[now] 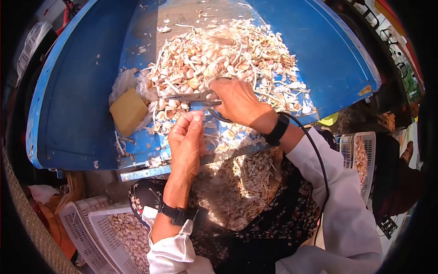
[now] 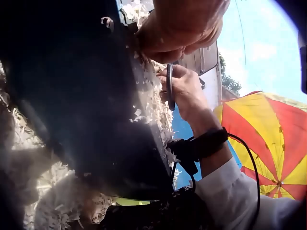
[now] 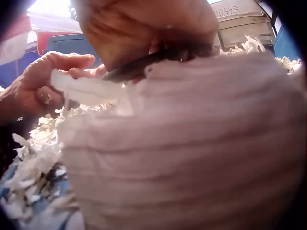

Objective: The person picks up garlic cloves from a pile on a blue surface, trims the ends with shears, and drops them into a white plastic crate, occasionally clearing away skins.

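Black-handled scissors (image 1: pixel 194 97) are gripped in my right hand (image 1: pixel 239 102), their blades pointing left over a heap of garlic (image 1: pixel 196 64). Just below the blades, the thumb and fingertips of my left hand (image 1: pixel 185 141) come together and seem to pinch a small pale garlic piece, mostly hidden. A dark scissor handle (image 2: pixel 170 86) shows beside my right hand (image 2: pixel 189 93) in the left wrist view. My left hand (image 3: pixel 48 81) has its fingers curled near the scissor blade (image 3: pixel 132 67) in the right wrist view, where a blurred pale surface (image 3: pixel 192 143) covers the lower part.
The heap lies in a blue tray (image 1: pixel 77 91) with a yellowish block (image 1: pixel 128 112) and clear plastic at its left. Skins fill my lap (image 1: pixel 242 187). Crates of cloves (image 1: pixel 98 228) stand at lower left and at right (image 1: pixel 370 164). A striped umbrella (image 2: pixel 268 139) shows outside.
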`<state>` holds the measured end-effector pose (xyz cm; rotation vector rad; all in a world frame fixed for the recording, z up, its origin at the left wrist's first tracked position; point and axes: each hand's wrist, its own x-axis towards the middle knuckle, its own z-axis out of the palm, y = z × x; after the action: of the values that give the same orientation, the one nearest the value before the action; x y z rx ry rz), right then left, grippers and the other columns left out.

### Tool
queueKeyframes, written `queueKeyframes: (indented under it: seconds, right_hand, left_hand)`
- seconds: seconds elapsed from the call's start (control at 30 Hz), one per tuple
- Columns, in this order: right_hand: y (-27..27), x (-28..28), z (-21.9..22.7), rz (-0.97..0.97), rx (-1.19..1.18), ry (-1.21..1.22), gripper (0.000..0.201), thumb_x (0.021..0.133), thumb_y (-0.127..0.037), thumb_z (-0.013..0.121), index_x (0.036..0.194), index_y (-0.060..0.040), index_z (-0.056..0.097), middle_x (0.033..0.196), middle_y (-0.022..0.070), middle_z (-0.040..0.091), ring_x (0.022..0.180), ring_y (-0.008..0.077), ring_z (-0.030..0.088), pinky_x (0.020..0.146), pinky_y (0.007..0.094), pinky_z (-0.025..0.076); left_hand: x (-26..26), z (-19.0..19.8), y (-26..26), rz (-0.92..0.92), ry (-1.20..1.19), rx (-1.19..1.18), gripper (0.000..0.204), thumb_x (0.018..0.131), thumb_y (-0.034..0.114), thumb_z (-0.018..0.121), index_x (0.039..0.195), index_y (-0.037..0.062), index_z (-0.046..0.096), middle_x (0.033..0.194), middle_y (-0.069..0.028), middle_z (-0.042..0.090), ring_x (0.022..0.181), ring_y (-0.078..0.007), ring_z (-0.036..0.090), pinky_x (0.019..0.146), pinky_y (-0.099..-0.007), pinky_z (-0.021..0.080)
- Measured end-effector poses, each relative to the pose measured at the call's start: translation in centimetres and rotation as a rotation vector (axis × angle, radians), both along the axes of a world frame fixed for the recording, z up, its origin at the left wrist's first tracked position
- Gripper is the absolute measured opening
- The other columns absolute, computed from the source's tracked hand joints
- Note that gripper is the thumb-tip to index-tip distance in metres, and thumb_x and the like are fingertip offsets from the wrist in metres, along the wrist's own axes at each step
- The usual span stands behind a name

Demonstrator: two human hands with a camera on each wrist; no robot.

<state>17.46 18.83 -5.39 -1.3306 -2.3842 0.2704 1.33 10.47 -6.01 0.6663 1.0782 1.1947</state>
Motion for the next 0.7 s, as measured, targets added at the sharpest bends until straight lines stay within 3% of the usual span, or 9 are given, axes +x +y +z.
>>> queueKeyframes:
  seconds: [0.33,0.37,0.43,0.47,0.53,0.63,0.7]
  right_hand:
    - [0.0,0.0,0.6,-0.066,-0.021,-0.075,0.023,0.069,-0.016,0.07,0.08,-0.0016,0.056,0.076,0.0166,0.063,0.074,0.0378,0.061,0.063,0.0443,0.048]
    - [0.3,0.4,0.8,-0.118,-0.095,-0.016,0.021,0.069,-0.015,0.07,0.079,-0.0014,0.058,0.068,0.0182,0.061,0.067,0.0354,0.062,0.06,0.043,0.047]
    - [1.0,1.4,1.6,-0.13,-0.145,0.144,0.02,0.071,-0.015,0.07,0.078,-0.002,0.058,0.06,0.0126,0.059,0.058,0.0266,0.063,0.054,0.0399,0.046]
    - [1.0,2.2,2.2,-0.135,-0.427,0.344,0.019,0.074,-0.013,0.071,0.081,-0.002,0.056,0.063,0.0057,0.059,0.056,0.0157,0.061,0.05,0.0314,0.047]
    - [0.1,3.2,3.2,-0.117,-0.821,0.84,0.019,0.076,-0.008,0.07,0.084,-0.0019,0.054,0.07,0.0028,0.059,0.056,0.0113,0.062,0.048,0.0235,0.048]
    - [-1.5,3.9,6.0,-0.118,-0.871,0.883,0.021,0.077,-0.007,0.072,0.088,-0.0015,0.054,0.076,0.0054,0.061,0.056,0.0119,0.063,0.051,0.0219,0.05]
    - [-3.4,4.6,8.5,-0.035,-0.758,0.934,0.023,0.076,-0.009,0.073,0.089,-0.0015,0.056,0.077,0.0058,0.061,0.055,0.0114,0.061,0.05,0.0212,0.049]
  left_hand:
    - [0.1,0.2,-0.3,-0.024,-0.087,-0.019,0.016,0.094,0.021,0.056,0.1,0.0068,0.06,0.069,0.0054,0.049,0.045,0.0006,0.03,0.038,-0.0174,0.021]
    - [0.1,0.1,-0.4,-0.025,-0.09,-0.019,0.016,0.094,0.021,0.056,0.1,0.0068,0.06,0.069,0.0054,0.049,0.045,0.0006,0.03,0.038,-0.0174,0.021]
    - [0.1,0.2,-0.4,-0.022,-0.08,-0.015,0.016,0.094,0.021,0.056,0.1,0.0066,0.06,0.069,0.0051,0.05,0.045,0.0007,0.03,0.038,-0.0172,0.021]
    - [0.1,0.3,-0.3,-0.024,-0.089,-0.009,0.016,0.094,0.021,0.056,0.1,0.0066,0.06,0.069,0.0051,0.05,0.045,0.0007,0.03,0.038,-0.0172,0.021]
    - [-0.1,0.4,-0.3,-0.025,-0.067,-0.019,0.016,0.094,0.02,0.056,0.1,0.0061,0.06,0.07,0.0048,0.05,0.045,0.0005,0.031,0.038,-0.0174,0.022]
    - [-0.1,0.3,-0.3,-0.03,-0.044,-0.01,0.017,0.093,0.02,0.058,0.099,0.0056,0.061,0.07,0.0044,0.05,0.045,0.0004,0.031,0.038,-0.0177,0.022]
    - [-0.1,0.1,-0.3,-0.02,0.021,0.023,0.018,0.092,0.022,0.059,0.099,0.0058,0.061,0.069,0.0044,0.05,0.046,0.0004,0.032,0.038,-0.0176,0.022]
